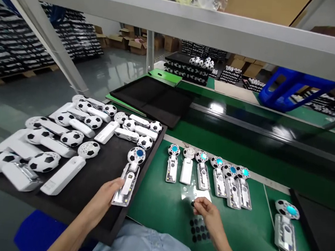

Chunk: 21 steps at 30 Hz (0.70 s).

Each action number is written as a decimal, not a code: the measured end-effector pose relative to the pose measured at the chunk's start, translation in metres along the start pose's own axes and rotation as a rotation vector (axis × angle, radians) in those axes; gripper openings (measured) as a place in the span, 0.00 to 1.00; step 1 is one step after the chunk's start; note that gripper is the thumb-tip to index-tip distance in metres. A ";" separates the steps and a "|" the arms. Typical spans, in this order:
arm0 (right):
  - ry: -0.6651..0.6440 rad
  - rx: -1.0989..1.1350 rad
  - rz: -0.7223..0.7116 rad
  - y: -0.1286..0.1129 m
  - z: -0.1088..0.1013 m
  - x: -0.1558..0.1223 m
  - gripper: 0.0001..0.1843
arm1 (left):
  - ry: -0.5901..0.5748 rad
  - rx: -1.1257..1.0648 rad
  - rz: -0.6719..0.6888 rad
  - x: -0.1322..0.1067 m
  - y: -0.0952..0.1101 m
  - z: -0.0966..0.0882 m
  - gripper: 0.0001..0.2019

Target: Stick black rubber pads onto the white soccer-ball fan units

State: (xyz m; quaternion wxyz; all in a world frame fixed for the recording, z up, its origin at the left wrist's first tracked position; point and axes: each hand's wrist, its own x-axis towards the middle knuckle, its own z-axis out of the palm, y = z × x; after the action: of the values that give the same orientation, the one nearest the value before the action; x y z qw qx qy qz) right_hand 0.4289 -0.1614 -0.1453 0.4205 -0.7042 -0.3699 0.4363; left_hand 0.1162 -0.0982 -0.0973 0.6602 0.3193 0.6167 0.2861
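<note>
My left hand (109, 192) grips the side of a handheld fan (126, 184) with a clear-fronted body, a football-patterned head and a dark blue disc on it. The fan is over the right edge of a black tray (98, 182). My right hand (207, 211) pinches a small round black sticker (192, 203) between thumb and fingertips. Just below that hand lies a clear sheet of round black stickers (199, 230), partly covered by my wrist. Beyond it, on the green table (155, 194), several similar fans (203, 175) stand in a row, most with bright blue discs.
Many white football-headed fans (63, 171) fill the tray's far and left parts. One fan (286, 233) lies at the right, beside a black tray edge (307, 231). Ahead is another black tray (158, 97). A metal frame bar (176, 26) crosses overhead; a blue plastic stool (293, 89) stands beyond.
</note>
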 end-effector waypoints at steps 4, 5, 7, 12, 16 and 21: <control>-0.162 0.110 -0.069 -0.054 0.030 -0.005 0.13 | -0.205 -0.386 -0.080 -0.018 0.007 0.027 0.24; -0.215 0.152 -0.088 -0.070 0.037 -0.007 0.12 | -0.238 -0.419 -0.079 -0.021 0.009 0.035 0.24; -0.328 0.205 -0.106 -0.100 0.051 -0.014 0.08 | -0.283 -0.434 -0.072 -0.025 0.011 0.050 0.23; -0.379 -0.033 -0.296 -0.140 0.070 -0.029 0.05 | -0.258 -0.213 0.118 -0.026 0.009 0.069 0.23; -0.277 -0.278 -0.486 -0.140 0.075 -0.035 0.09 | -0.271 0.064 0.367 -0.023 0.008 0.073 0.14; -0.226 -0.314 -0.490 -0.135 0.079 -0.040 0.09 | -0.246 0.199 0.426 -0.021 0.009 0.076 0.14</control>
State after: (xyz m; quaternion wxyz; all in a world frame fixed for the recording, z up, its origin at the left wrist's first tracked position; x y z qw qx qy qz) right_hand 0.3214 -0.1248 -0.0304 0.3555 -0.5976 -0.6359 0.3350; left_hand 0.1906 -0.1135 -0.0745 0.6205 0.5375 0.4759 0.3157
